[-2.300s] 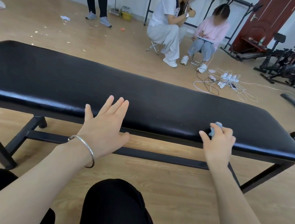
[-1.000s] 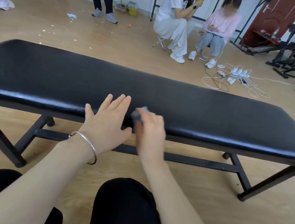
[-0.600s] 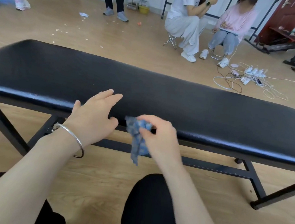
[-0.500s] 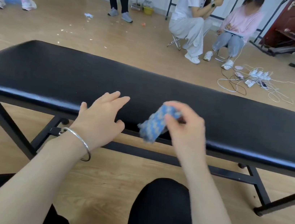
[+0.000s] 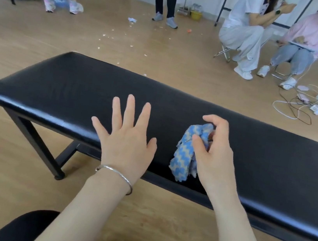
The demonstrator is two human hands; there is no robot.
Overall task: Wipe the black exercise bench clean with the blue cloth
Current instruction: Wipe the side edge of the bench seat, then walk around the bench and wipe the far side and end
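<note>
Looks like a re-grip: right hand (image 5: 212,158) pinches the blue-and-beige zigzag cloth (image 5: 184,156) above the black padded desk (image 5: 66,87), left hand (image 5: 126,142) flat, fingers spread. Next: press down, sweep.

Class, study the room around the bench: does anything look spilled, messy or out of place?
Yes. Pale scraps are scattered on the wooden floor beyond the black bench, a crumpled paper lies near them, and a tangle of cables sprawls on the floor at right.

Exercise room — black padded bench (image 5: 72,87), wood floor (image 5: 32,41), seated people (image 5: 246,32)
</note>
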